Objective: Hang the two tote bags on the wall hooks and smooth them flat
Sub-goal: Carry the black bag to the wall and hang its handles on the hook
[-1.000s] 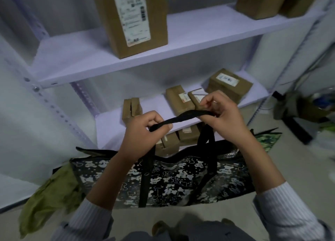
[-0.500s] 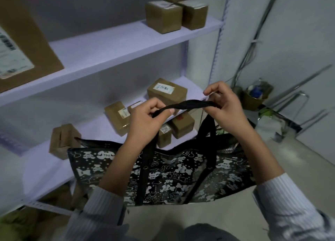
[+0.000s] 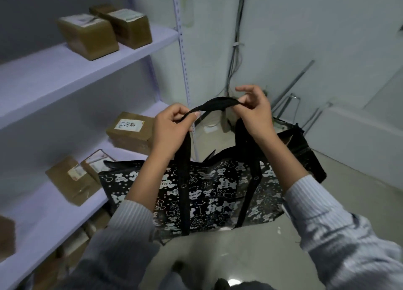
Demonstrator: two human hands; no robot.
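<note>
A black tote bag (image 3: 209, 191) printed with white bears hangs in front of me by its black strap handle (image 3: 214, 104). My left hand (image 3: 172, 130) grips the left end of the handle loop with curled fingers. My right hand (image 3: 255, 112) pinches the right end between thumb and fingers. The handle arches between the two hands and the bag's body dangles below my forearms. No wall hook and no second bag is in view.
A white shelving unit (image 3: 65, 75) with several cardboard boxes (image 3: 87, 36) fills the left side. Its perforated upright (image 3: 183, 56) stands just behind my hands. Cables (image 3: 235, 49) run down the corner wall. Metal rods (image 3: 292, 86) lean at the right; light floor lies below.
My view has swung to the right, away from the shelves toward the room's corner. Both hands keep hold of the handle and carry the bag along; the green item has left view.
</note>
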